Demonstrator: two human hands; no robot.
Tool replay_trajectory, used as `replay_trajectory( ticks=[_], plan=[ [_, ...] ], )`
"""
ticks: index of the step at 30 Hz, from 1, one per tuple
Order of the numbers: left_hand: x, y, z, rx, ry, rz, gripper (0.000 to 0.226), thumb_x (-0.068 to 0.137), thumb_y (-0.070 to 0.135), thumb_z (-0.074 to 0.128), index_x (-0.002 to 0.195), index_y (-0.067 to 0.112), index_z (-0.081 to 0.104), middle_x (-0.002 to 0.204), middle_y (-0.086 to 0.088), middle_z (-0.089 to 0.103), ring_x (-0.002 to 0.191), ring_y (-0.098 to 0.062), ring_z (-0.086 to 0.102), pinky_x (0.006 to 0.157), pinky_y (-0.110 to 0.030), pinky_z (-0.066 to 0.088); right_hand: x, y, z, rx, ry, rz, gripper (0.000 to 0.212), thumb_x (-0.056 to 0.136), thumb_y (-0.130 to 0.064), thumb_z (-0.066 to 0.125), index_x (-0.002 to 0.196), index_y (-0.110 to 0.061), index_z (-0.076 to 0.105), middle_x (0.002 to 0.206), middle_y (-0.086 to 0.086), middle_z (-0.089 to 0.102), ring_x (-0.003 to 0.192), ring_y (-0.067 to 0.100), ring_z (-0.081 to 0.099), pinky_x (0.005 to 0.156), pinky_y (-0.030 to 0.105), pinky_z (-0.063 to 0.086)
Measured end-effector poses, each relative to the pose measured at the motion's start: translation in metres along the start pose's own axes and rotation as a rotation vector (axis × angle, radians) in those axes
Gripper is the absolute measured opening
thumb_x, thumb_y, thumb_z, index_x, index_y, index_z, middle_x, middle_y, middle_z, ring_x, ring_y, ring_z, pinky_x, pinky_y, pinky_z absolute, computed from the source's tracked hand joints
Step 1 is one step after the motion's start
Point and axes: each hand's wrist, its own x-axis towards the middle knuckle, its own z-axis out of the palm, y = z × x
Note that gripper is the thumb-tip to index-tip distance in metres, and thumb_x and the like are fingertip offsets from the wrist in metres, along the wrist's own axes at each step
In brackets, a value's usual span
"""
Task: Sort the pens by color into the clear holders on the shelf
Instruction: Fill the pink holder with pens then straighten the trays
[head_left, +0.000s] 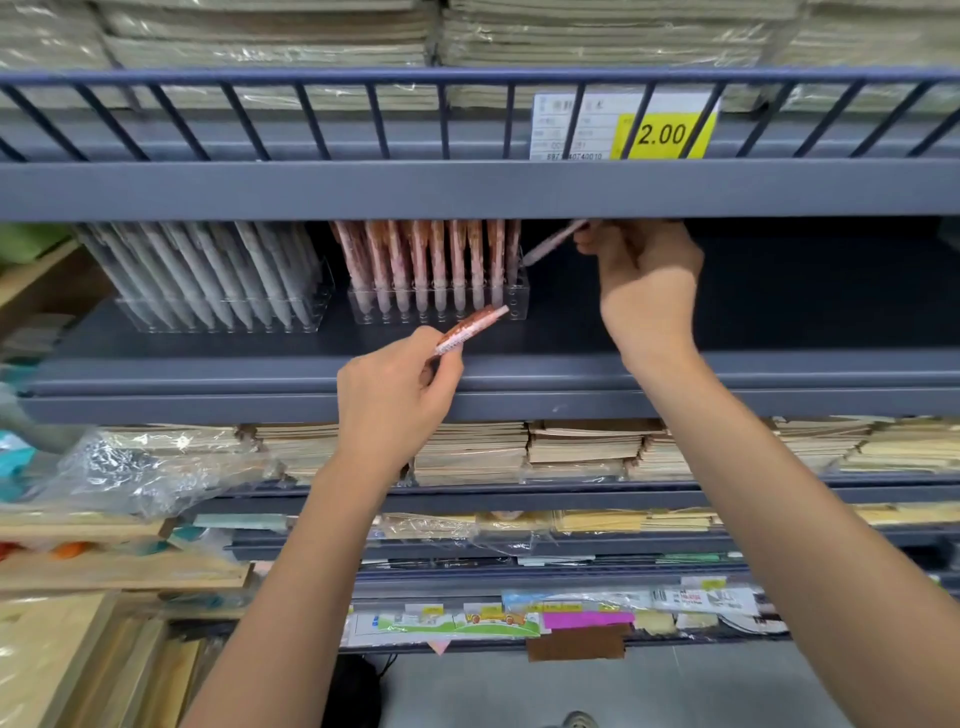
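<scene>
Pinching orange-pink patterned pen (470, 328): left hand (395, 400) fingers | right hand (644, 275) fingers clamped on pale pink pen (553, 241)

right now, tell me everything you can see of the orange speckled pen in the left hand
The slim orange speckled plastic pen has a white printed band near its lower end and a pale pink tip. The left hand pinches its lower end. It tilts up to the right, tip in front of the clear plastic holder of matching pens; contact there cannot be told.

The yellow price tag (662, 135) on the shelf rail reads "2.00".
</scene>
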Motion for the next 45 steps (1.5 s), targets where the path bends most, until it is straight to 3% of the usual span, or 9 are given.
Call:
replay_trajectory(
  ticks=[3, 11, 17, 20, 25, 30, 35, 40, 45],
  plan=[
    [0.000, -0.001, 0.001, -0.034, 0.011, -0.035, 0.038, 0.094, 0.043, 0.041, 0.074, 0.015, 0.058, 0.049, 0.007, 0.043, 0.048, -0.021, 0.047, 0.049, -0.034, 0.039, 0.009, 0.001, 0.009, -0.373, -0.135, -0.015, 0.021, 0.094, -0.022, 0.055, 0.094, -0.010, 0.072, 0.094, 0.010, 0.071, 0.089, 0.024, 0.063, 0.084, 0.029, 0.045],
    [-0.002, -0.008, 0.000, -0.221, 0.001, -0.092, 0.037, 0.095, 0.044, 0.048, 0.073, 0.016, 0.058, 0.051, 0.006, 0.042, 0.057, -0.017, 0.045, 0.052, -0.031, 0.031, 0.020, -0.019, 0.032, -0.697, -0.356, -0.107, 0.039, 0.102, -0.023, 0.041, 0.137, -0.011, 0.049, 0.142, 0.013, 0.050, 0.132, 0.034, 0.042, 0.109, 0.035, 0.029],
    [-0.002, -0.009, -0.001, -0.313, -0.011, -0.096, 0.035, 0.096, 0.038, 0.055, 0.064, 0.028, 0.044, 0.054, 0.006, 0.039, 0.052, -0.013, 0.036, 0.052, -0.030, 0.028, 0.025, -0.026, 0.033, -0.786, -0.459, -0.063, 0.037, 0.104, -0.028, 0.036, 0.137, -0.015, 0.048, 0.137, 0.012, 0.053, 0.123, 0.033, 0.049, 0.089, 0.032, 0.037],
    [-0.003, -0.010, -0.002, -0.358, -0.024, -0.116, 0.034, 0.095, 0.043, 0.053, 0.066, 0.026, 0.047, 0.057, 0.009, 0.041, 0.052, -0.012, 0.036, 0.051, -0.026, 0.026, 0.023, -0.025, 0.035, -0.793, -0.451, -0.098, 0.038, 0.104, -0.027, 0.037, 0.139, -0.015, 0.046, 0.140, 0.012, 0.051, 0.126, 0.032, 0.047, 0.097, 0.033, 0.036],
    [-0.004, -0.014, -0.009, -0.655, -0.049, -0.183, 0.012, 0.096, 0.037, 0.045, 0.091, 0.047, 0.047, 0.066, 0.016, 0.050, 0.056, -0.005, 0.037, 0.053, -0.028, 0.032, 0.018, -0.023, 0.029, -0.623, -0.339, -0.057, 0.032, 0.099, -0.030, 0.048, 0.123, -0.012, 0.059, 0.125, 0.011, 0.062, 0.118, 0.029, 0.054, 0.098, 0.032, 0.039],
    [-0.012, -0.015, -0.013, -0.769, -0.018, -0.143, 0.009, 0.102, 0.035, 0.041, 0.106, 0.042, 0.044, 0.081, 0.012, 0.048, 0.067, -0.009, 0.043, 0.064, -0.027, 0.038, -0.025, -0.033, 0.005, -0.179, -0.261, -0.037, 0.015, 0.088, -0.029, 0.059, 0.085, -0.023, 0.073, 0.078, -0.005, 0.072, 0.075, 0.013, 0.065, 0.071, 0.024, 0.049],
    [-0.020, 0.003, -0.011, -0.599, 0.012, 0.047, 0.025, 0.105, 0.013, 0.045, 0.121, 0.033, 0.045, 0.109, 0.027, 0.048, 0.093, -0.001, 0.052, 0.083, -0.013, 0.040, -0.068, -0.050, 0.003, 0.046, -0.422, 0.032, 0.009, 0.088, -0.032, 0.069, 0.090, -0.028, 0.077, 0.081, -0.013, 0.074, 0.075, 0.005, 0.067, 0.066, 0.021, 0.055],
    [-0.015, 0.010, -0.010, -0.495, 0.009, 0.210, 0.030, 0.100, 0.003, 0.050, 0.129, 0.010, 0.051, 0.121, -0.002, 0.053, 0.112, -0.017, 0.054, 0.096, -0.034, 0.044, -0.075, -0.050, 0.011, 0.194, -0.338, 0.132, 0.006, 0.087, -0.018, 0.072, 0.089, -0.016, 0.077, 0.081, -0.003, 0.075, 0.074, 0.012, 0.070, 0.067, 0.023, 0.057],
    [-0.011, -0.009, -0.004, -0.079, 0.112, 0.249, 0.025, 0.099, 0.015, 0.054, 0.117, 0.005, 0.068, 0.115, -0.007, 0.067, 0.108, -0.025, 0.059, 0.096, -0.036, 0.038, -0.060, -0.041, 0.005, 0.279, -0.090, 0.174, 0.014, 0.087, -0.006, 0.063, 0.089, -0.017, 0.072, 0.078, -0.002, 0.074, 0.071, 0.012, 0.071, 0.066, 0.022, 0.056]
  ],
)
